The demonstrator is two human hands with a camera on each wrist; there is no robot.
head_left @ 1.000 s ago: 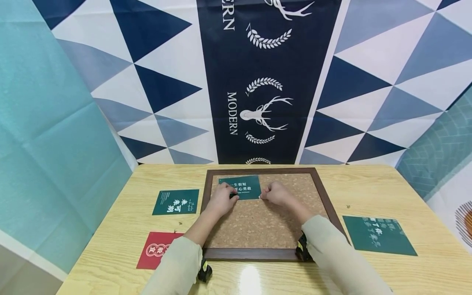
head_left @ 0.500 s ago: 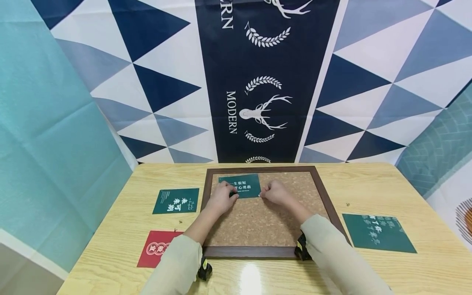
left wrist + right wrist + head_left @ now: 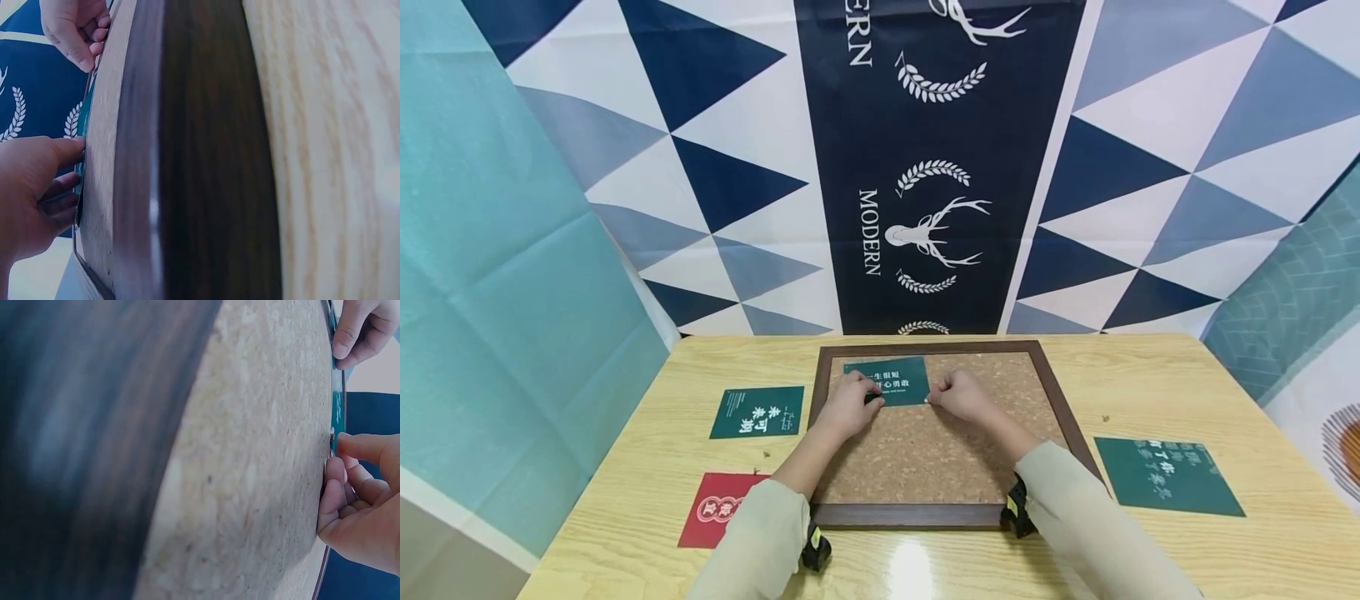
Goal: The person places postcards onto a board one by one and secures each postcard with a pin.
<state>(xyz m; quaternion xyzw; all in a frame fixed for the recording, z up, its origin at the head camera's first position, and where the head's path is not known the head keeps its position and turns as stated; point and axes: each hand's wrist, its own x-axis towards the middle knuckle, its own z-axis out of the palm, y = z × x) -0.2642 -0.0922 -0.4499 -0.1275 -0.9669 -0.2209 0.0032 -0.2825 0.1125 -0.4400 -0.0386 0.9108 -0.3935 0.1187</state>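
My left hand (image 3: 850,402) rests on the left end of the green card (image 3: 897,380), which lies against the far left part of the cork board (image 3: 925,458), inside its brown frame (image 3: 917,517). The thumb and fingers of that hand are apart, touching the card near its near edge. With my right hand (image 3: 961,395) I pinch, thumb and finger together, a small white thing (image 3: 928,401) at the card's near right corner (too small to make out). Left of the board, on the tabletop (image 3: 737,354), lies a dark green card (image 3: 757,412); nearer, a red card (image 3: 711,510) is partly hidden behind my left sleeve (image 3: 754,533). To the right of the frame lies a large green card (image 3: 1168,477), its pale lettering partly washed out by glare.
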